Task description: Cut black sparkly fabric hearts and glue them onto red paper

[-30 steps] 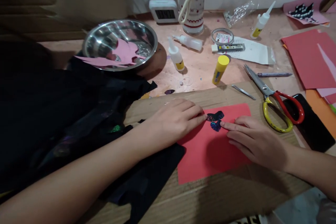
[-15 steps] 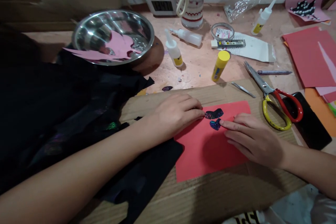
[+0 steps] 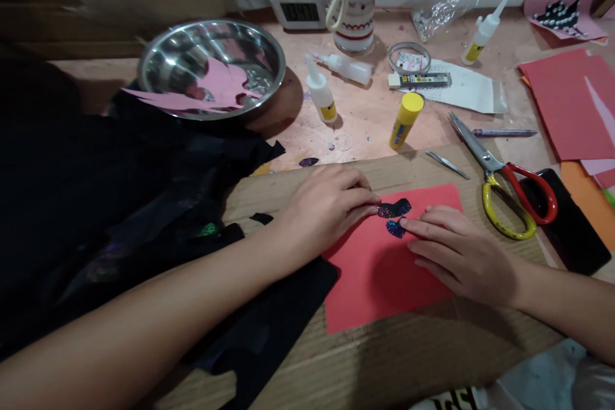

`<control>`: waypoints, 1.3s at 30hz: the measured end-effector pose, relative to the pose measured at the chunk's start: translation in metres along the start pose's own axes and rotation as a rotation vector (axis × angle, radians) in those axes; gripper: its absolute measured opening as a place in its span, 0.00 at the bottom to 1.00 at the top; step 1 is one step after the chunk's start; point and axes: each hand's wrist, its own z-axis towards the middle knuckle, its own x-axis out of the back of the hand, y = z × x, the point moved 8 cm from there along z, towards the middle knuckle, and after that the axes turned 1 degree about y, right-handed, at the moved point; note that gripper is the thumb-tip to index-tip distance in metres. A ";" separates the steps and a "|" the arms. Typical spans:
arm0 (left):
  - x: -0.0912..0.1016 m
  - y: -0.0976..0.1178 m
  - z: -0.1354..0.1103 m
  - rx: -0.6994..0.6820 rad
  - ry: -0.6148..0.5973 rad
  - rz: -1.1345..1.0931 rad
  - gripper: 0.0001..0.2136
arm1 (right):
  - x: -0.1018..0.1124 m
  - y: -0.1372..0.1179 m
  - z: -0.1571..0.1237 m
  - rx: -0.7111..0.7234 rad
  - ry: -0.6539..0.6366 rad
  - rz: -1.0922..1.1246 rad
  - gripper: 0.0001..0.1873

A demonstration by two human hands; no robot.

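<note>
A sheet of red paper (image 3: 375, 282) lies on the cardboard. On its upper part sit two glittery black cutouts: a longer wavy black piece (image 3: 394, 208) and, just below it, a smaller black piece (image 3: 395, 229). My left hand (image 3: 331, 205) comes in over the sheet's left edge, thumb and fingers pinched together at the left end of the wavy piece. From the right, my right hand (image 3: 461, 253) rests on the paper with its fingers stretched out. Its index fingertip touches the right end of the smaller piece.
Red-and-yellow-handled scissors (image 3: 500, 179), tweezers (image 3: 448, 164) and a dark phone-like slab (image 3: 571, 224) lie right. Behind stand a glue stick (image 3: 406, 120), a glue bottle (image 3: 321, 93) and a metal bowl (image 3: 273, 64) holding pink paper. Black fabric (image 3: 72, 205) covers the left.
The whole view has shifted slightly. Both hands stay at the same cutouts, with only slight finger movement; the pieces keep their places on the red paper.
</note>
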 end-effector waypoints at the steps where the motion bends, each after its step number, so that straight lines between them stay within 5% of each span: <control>1: 0.000 0.000 0.000 -0.005 0.005 0.006 0.09 | 0.000 0.000 0.000 -0.003 -0.004 -0.001 0.12; 12: 0.002 -0.001 0.000 -0.025 -0.011 0.032 0.11 | -0.001 0.003 -0.002 -0.028 -0.012 -0.003 0.12; 24: 0.002 -0.037 0.011 0.340 -0.062 0.048 0.16 | -0.001 0.002 -0.001 -0.025 -0.011 -0.017 0.12; 39: 0.012 -0.062 0.017 0.376 0.006 0.006 0.10 | -0.003 0.003 -0.001 -0.030 -0.008 -0.041 0.13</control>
